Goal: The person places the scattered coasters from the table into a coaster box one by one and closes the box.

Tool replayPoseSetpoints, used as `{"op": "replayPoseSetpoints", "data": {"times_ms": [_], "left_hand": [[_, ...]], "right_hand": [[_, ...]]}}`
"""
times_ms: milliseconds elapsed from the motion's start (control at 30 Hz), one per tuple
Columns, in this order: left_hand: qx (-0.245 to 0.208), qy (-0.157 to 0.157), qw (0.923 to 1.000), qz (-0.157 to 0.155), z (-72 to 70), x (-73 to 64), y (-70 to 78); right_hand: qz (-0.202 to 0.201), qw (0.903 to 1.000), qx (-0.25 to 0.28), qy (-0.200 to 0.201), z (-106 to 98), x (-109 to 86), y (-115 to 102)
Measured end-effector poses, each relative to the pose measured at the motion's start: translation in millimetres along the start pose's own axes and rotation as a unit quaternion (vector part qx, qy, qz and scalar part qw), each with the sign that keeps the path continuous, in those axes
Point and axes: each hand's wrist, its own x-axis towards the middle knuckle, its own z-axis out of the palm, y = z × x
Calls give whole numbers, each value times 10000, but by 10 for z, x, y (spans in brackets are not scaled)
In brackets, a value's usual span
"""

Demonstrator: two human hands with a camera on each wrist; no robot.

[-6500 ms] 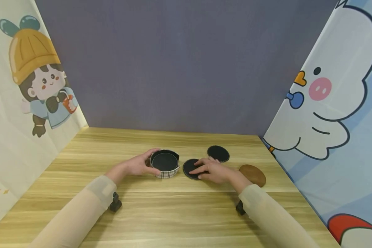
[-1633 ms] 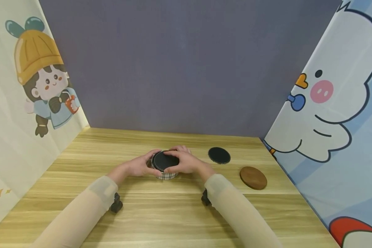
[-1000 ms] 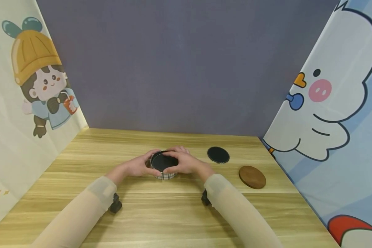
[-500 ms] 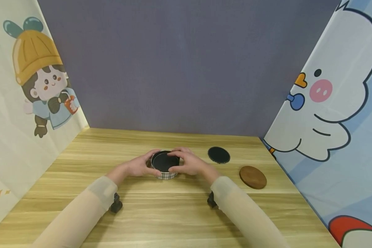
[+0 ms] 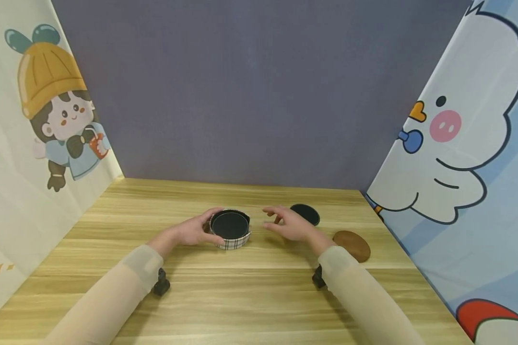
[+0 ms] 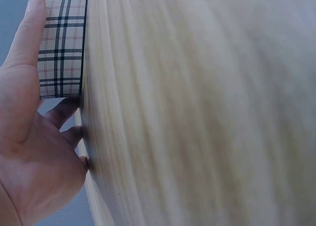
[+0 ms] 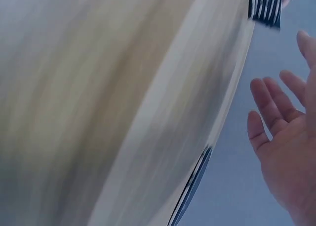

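A round coaster holder (image 5: 233,244) with a plaid outer wall and a notch at its right side stands on the table. A black round coaster (image 5: 229,225) lies flat inside it. My left hand (image 5: 193,230) grips the holder from the left, thumb in front and fingers behind; its plaid wall (image 6: 63,48) is close in the left wrist view. My right hand (image 5: 291,224) is in the air right of the holder, fingers spread and holding nothing. Partly behind it lies another black coaster (image 5: 308,214), whose thin edge (image 7: 191,184) shows in the right wrist view.
A brown wooden disc (image 5: 355,246) lies at the right, partly hidden by my right forearm. The wood-grain table (image 5: 224,297) ends at a grey back wall (image 5: 241,96). Side panels with cartoon prints (image 5: 462,120) border both sides.
The coaster formerly right of the holder is now inside it. My right hand has let go of that coaster and moved right, away from the holder. The left hand has kept its grip.
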Motion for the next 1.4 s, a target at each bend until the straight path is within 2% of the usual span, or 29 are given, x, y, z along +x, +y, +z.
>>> {"op": "replayPoseSetpoints", "data": {"times_ms": [400,767,967,1200,1400], "left_hand": [[-64,-56,10000,33,-4,2,-13],[-79,-77,9999,70,3,5,9],[-78,-94,9999,50,5,12,6],[85,-136,9999,61,-10,-3,1],[-105,-100,9999,20,0,-7,16]], "right_hand": [[554,9984,90,71,-242,-284,459],[888,9957,-214,179,-410,-435,837],[1151,9920,-488,156,-460,-442,913],[1470,9867,-691,95,-465,-340,906],[1559,9847,-778,-97,-437,-231,886]]}}
